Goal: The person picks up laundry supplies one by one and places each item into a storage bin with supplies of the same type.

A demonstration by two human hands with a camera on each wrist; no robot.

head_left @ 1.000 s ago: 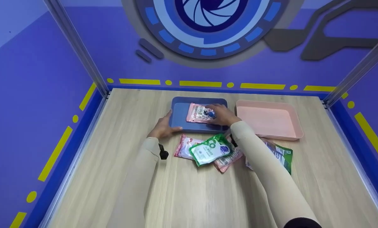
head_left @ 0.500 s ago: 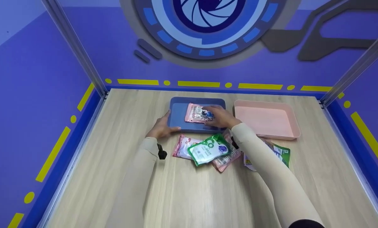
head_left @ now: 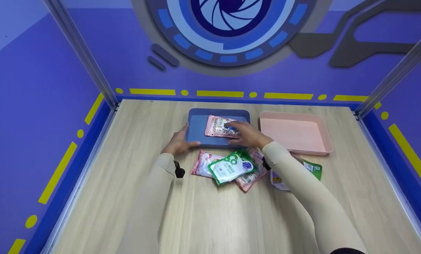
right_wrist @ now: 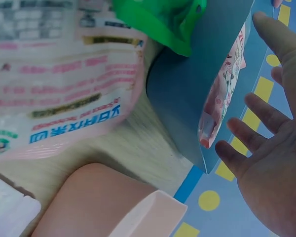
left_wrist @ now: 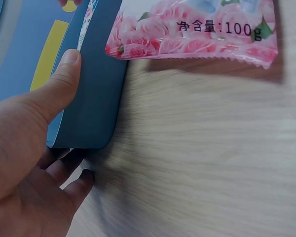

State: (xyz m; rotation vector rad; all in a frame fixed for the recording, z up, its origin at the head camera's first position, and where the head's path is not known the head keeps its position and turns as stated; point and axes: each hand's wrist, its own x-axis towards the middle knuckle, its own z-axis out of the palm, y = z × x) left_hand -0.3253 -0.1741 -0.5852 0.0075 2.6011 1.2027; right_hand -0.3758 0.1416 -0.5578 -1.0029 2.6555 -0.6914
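At the left front corner of the blue tray (head_left: 197, 128), my left hand (head_left: 178, 141) holds the edge. The left wrist view has its thumb (left_wrist: 64, 81) against the tray wall and the other fingers bent round the corner. A pink and white packet (head_left: 214, 126) lies inside the tray. Over this packet's right end is my right hand (head_left: 248, 134). Seen from the right wrist, its fingers (right_wrist: 269, 113) are spread and apart from the packet (right_wrist: 226, 91), which shows just past the tray wall (right_wrist: 185, 94).
In front of the blue tray, a green and white packet (head_left: 230, 169) overlaps a pink rose-printed packet (head_left: 202, 164) and another pink packet (head_left: 247, 181). A pink tray (head_left: 291, 132) stands at the right. More packets, one with a green edge (head_left: 317, 170), lie partly under the right forearm.
My right hand has loosened from the packet in the blue tray and shifted slightly right and toward me. The packet stays in the tray. My left hand keeps its place at the tray corner.
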